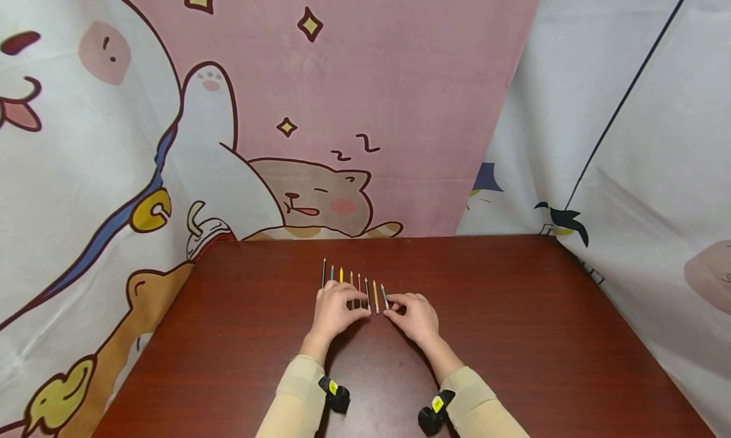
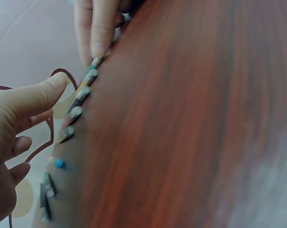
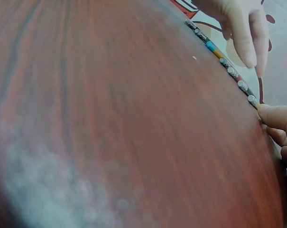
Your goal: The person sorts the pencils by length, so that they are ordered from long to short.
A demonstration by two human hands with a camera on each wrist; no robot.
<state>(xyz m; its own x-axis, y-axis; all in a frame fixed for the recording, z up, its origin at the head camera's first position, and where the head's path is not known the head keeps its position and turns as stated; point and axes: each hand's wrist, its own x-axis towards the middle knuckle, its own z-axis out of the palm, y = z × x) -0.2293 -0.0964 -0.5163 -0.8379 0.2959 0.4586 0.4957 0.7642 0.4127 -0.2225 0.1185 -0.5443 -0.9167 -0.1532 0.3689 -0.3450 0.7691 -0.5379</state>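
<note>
Several slim pencils lie side by side in a slanting row on the table, tips pointing away from me. At the row's left end is a dark pencil [image 1: 323,274], and further in a yellow pencil [image 1: 341,273]. My left hand [image 1: 335,310] hovers over the left and middle pencils, hiding their near ends; its thumb and fingers are apart with nothing between them. With thumb and forefinger, my right hand [image 1: 415,316] pinches the rightmost pencil [image 1: 384,292] near its close end. A blue pencil end [image 2: 59,163] shows beside the left fingers in the left wrist view.
The dark red-brown wooden table [image 1: 514,324] has its far edge just beyond the pencils. Behind it hangs a cartoon-printed cloth [image 1: 411,108], with white cloth [image 1: 639,139] along the right side. A black wrist camera [image 1: 338,397] sits at the left cuff, another at the right.
</note>
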